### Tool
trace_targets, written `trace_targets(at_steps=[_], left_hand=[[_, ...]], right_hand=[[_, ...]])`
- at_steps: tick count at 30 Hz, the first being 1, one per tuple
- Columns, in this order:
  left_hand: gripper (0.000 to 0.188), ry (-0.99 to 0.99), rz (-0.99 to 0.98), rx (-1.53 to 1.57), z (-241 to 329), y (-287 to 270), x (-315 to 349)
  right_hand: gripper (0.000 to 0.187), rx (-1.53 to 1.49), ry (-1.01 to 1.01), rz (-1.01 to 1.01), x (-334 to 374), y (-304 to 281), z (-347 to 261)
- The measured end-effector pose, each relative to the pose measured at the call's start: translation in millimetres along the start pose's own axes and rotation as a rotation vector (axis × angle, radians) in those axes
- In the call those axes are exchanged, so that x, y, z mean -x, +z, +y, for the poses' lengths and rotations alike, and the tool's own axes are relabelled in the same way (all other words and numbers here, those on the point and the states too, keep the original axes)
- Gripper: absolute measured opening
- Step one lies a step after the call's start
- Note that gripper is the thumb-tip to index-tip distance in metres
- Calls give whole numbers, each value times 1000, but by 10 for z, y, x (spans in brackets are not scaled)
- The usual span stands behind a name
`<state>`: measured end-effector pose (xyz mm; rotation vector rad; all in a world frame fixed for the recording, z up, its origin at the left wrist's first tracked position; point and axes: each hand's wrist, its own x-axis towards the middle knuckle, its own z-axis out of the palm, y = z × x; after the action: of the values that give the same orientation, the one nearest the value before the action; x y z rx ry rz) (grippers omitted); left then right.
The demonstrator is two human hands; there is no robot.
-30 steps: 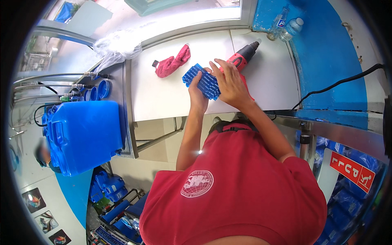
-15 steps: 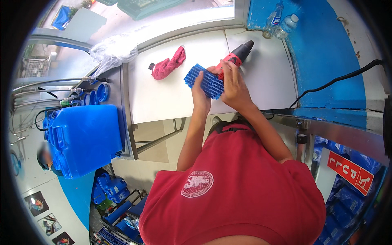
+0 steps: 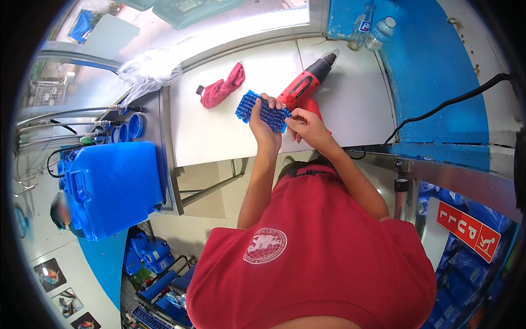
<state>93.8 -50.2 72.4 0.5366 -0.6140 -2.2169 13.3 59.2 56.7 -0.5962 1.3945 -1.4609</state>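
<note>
A stack of flat blue printed plastic strips (image 3: 263, 113) is in my left hand (image 3: 264, 129), over the white tabletop. My left thumb presses on its top face, and the fingertips curl over the far side. At the stack's right end, my right hand (image 3: 311, 129) pinches the edge between thumb and fingers. Just beyond my hands lies a red and black heat gun (image 3: 307, 83), its nozzle pointing to the far right. A crumpled dark red cloth (image 3: 222, 88) rests on the table to the left of the stack.
Two clear bottles (image 3: 378, 35) stand in the far right corner by the blue wall. A large blue water container (image 3: 118, 183) sits at left, near blue caps (image 3: 136, 126) and hoses. A black cable (image 3: 444, 109) hangs at right. Clear plastic bags (image 3: 149, 68) lie by the window.
The stack and my left hand have shifted slightly left. My right hand has come down off the stack's far side to its right end, uncovering more of the heat gun.
</note>
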Motion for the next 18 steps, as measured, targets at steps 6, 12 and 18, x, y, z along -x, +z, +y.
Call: trace_targets(at_steps=[6,12,18], left_hand=[[11,24,7,139,99,-54,-81],[11,102,-13,85,304,-128,-195],[22,9,-20,-12,454,-240,-249]], right_hand=[[13,-201,2,-122,59,-9,-51],[10,-283,-67,-62,94,-70,-77],[5,-211,-284,101,167,-349,-414]])
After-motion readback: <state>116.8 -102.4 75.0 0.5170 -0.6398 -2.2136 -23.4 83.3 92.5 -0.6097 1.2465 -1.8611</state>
